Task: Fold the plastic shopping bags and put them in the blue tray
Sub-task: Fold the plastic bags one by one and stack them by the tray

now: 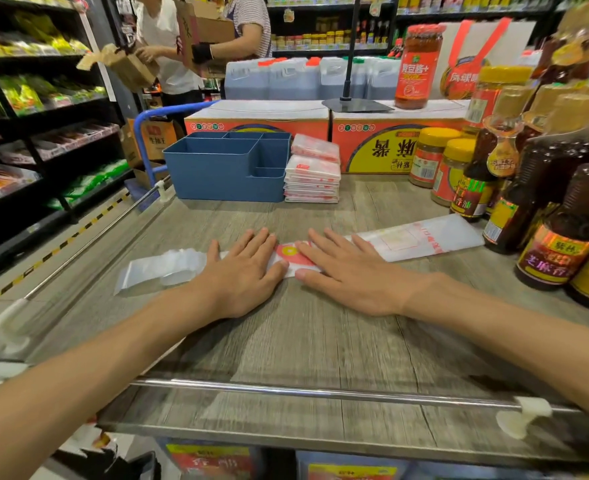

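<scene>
From the head view, a plastic shopping bag (421, 239), folded into a long strip, is laid across the grey table (321, 341). It is pressed flat near its middle by the left hand (243, 271) and the right hand (350, 271), both with fingers straight and spread, nothing being grasped. Farther back, the blue tray (217, 174) is seen standing, with a stack of folded bags (312, 174) just beside it on the right. Sauce bottles (560, 244) are lined along the right edge.

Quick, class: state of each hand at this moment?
Left hand: open, pressing flat on the plastic bag.
Right hand: open, pressing flat on the same bag.
</scene>
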